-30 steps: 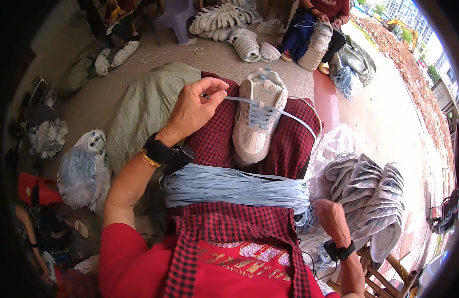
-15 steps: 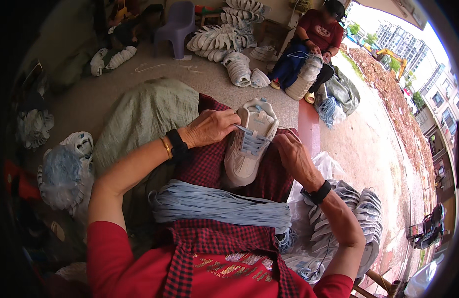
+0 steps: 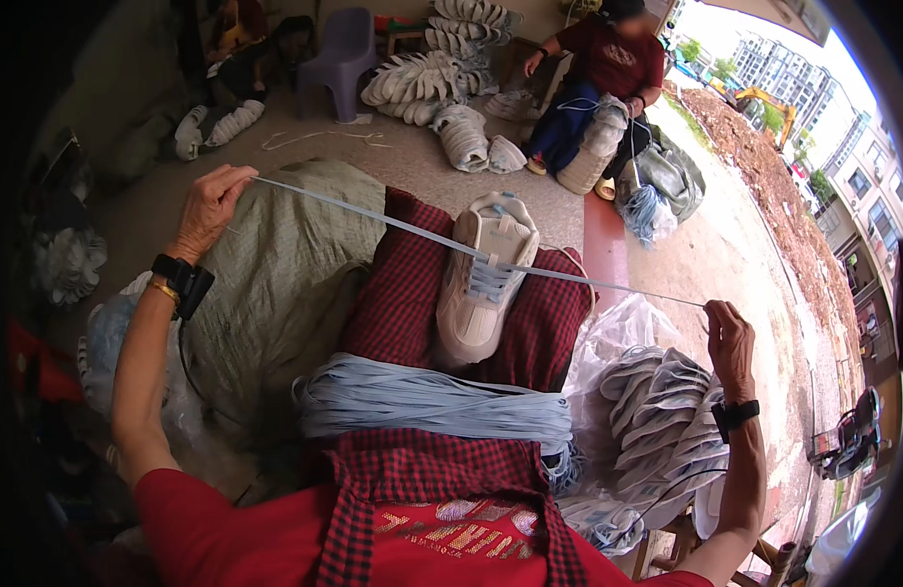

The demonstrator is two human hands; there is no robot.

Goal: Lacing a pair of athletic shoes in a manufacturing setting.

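Shoe [image 3: 471, 318] sits between the thighs on checked cloth [image 3: 400, 284], toe near, heel opening far, middle of the scene. Pale body, light blue lacing rows over the tongue.

Lace [image 3: 393, 219], same light blue, runs across the upper lacing and out both sides, drawn nearly straight. Left hand [image 3: 209, 205] is well out to the left by the far part of the green sack [image 3: 280, 235], fingertips pinched on one end of the lace. Right hand [image 3: 731, 342] is out right, lower in view, fingers closed on the other end. Both hands well apart from the shoe. Black band on each wrist, plus a gold bracelet on the left.

Lace bundle [image 3: 432, 401], blue, lies crosswise on the lap, near side of the shoe. Shoe stack [image 3: 661, 406] is to the right, nested in rows, near the right forearm; clear plastic [image 3: 617, 333] just far of it.

Far side: co-worker [image 3: 613, 59] seated, right of centre, with a column of nested shoes [image 3: 593, 147] at the lap. Purple chair [image 3: 339, 59] far left, more shoe piles [image 3: 417, 83] beside it.
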